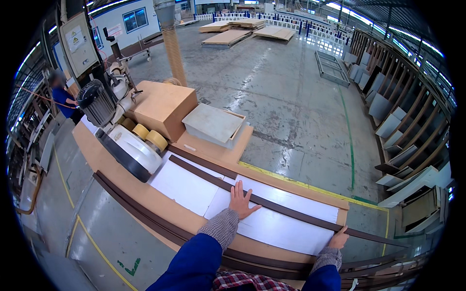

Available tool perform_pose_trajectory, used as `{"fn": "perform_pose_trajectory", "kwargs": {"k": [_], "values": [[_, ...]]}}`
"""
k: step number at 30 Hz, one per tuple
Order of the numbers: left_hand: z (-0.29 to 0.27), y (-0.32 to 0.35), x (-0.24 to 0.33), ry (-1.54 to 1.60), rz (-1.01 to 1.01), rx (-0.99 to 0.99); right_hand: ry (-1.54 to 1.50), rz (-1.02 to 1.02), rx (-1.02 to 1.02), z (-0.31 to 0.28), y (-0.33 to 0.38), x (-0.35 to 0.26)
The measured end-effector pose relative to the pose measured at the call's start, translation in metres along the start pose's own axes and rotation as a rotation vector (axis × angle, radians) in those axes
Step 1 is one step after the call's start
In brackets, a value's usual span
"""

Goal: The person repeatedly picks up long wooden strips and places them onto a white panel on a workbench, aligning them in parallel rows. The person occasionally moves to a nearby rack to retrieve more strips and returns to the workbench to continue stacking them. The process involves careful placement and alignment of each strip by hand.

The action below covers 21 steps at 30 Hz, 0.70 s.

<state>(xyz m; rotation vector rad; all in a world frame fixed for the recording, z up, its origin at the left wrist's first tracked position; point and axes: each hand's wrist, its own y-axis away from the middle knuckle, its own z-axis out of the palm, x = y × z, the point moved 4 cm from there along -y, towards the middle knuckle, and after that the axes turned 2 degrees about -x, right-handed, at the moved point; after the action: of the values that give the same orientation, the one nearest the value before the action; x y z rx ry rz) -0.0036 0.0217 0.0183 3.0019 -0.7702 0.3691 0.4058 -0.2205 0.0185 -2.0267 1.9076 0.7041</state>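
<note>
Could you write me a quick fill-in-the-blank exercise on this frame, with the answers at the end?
1. The left hand touches a long strip coloured dark ____.
2. The right hand is on that same ____.
3. The rollers beside the brown box are ____.
4. Above the checked cuffs, the sleeves are ____.

Missing words: brown; strip; yellow; blue.
</note>
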Motion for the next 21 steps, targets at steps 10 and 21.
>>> {"fn": "perform_pose_trajectory", "kwargs": {"k": [10, 21], "values": [[-0.0078, 0.0032, -0.0017, 0.082, 0.048, 0.164, 0.005, 0.015, -0.003, 0.0001, -0.0003, -0.0014], [-0.0057, 0.007, -0.0027, -0.011, -0.001, 0.28, -0.031, -0.029, -0.015, -0.0001, -0.0015, -0.0012]]}}
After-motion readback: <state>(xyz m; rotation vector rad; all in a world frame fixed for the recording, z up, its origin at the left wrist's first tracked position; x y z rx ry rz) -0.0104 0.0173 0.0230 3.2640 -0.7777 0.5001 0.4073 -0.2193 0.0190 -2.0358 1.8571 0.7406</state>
